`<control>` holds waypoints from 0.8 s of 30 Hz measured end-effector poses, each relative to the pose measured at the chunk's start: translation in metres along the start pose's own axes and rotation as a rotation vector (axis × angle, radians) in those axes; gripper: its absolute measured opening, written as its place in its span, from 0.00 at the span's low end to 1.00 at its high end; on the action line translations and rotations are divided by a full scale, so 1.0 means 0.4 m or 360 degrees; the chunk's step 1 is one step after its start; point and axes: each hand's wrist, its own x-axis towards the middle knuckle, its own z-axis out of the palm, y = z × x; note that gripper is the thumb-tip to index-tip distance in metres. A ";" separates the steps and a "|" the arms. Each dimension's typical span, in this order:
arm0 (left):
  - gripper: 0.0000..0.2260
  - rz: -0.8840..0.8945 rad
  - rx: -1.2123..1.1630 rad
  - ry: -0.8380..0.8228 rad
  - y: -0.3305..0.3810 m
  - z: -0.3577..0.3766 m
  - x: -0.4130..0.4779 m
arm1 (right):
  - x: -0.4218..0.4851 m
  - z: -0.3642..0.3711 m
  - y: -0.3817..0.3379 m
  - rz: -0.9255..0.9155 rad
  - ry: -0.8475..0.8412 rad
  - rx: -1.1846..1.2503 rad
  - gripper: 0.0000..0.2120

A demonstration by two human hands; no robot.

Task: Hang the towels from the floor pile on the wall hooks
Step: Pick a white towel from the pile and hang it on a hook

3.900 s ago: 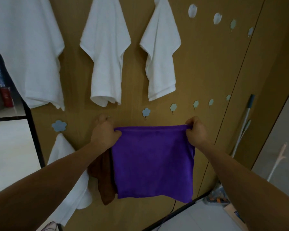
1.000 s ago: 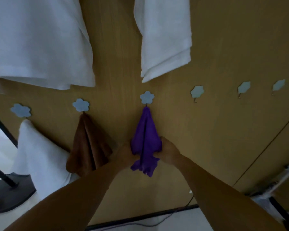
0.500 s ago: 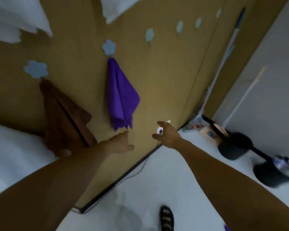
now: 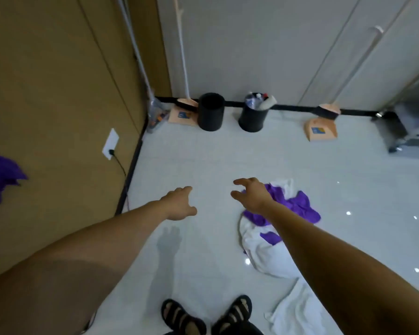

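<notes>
- Both hands are empty. The left hand reaches forward with loosely spread fingers, and the right hand is held the same way, thumb and fingers apart, gripping nothing.
- Nearest me, two feet in black sandals stand on the pale, glossy tiled floor.
- The towel pile lies on the floor under the right forearm. It is a long strip of crumpled white cloth running from beside the right foot away towards the far wall.
- A purple towel is bunched at the pile's far end, just beyond the right hand.
- On the left, another purple cloth lies against the wooden wall, cut off by the frame. Further along the wall is a white socket with a cable plugged in.
- Along the far grey cabinets stand two black bins, two peach dustpans and leaning broom handles.
</notes>
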 end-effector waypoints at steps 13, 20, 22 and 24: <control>0.31 0.0582 0.0309 -0.0445 0.570 0.452 0.224 | -0.228 0.049 0.696 0.0858 0.0074 0.0406 0.25; 0.31 0.0521 0.0585 -0.0719 0.583 0.818 0.452 | -0.236 0.349 0.972 0.1260 0.0086 0.0713 0.24; 0.31 0.0537 0.0665 -0.0790 0.572 0.929 0.523 | -0.224 0.461 1.060 0.1365 0.0059 0.0776 0.24; 0.30 0.0577 0.0703 -0.0840 0.558 1.040 0.596 | -0.204 0.584 1.149 0.1464 0.0043 0.0836 0.24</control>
